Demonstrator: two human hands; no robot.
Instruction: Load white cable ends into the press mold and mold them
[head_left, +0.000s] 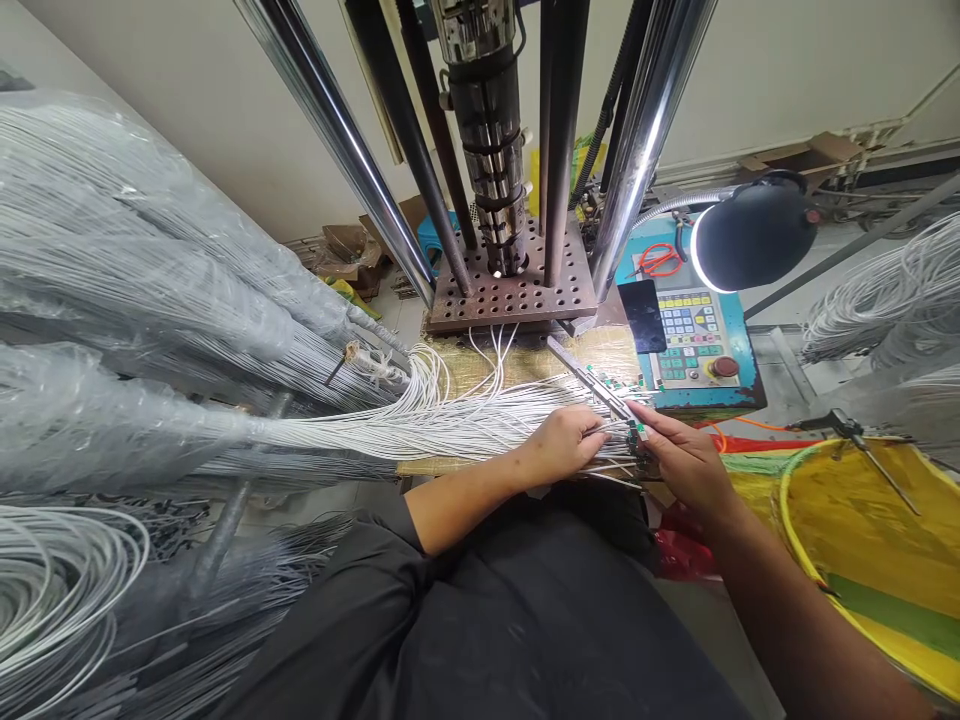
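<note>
Many white cables (465,425) run from the left across the wooden work surface (525,363) and end near my hands in small green-and-black pieces. My left hand (566,443) is closed round a few of the cables close to their ends. On the right, my right hand (679,450) pinches a long, narrow metal strip (589,380) at its lower end, beside a small green piece. The strip slants up and left over the cables toward the machine's perforated plate (517,290).
Chrome and dark columns rise round the machine. On the right are a lamp (754,235), a control panel (694,340) with a black phone (643,315) and orange-handled scissors (660,260), and a yellow bag (862,520). Wrapped cable bundles (150,260) fill the left.
</note>
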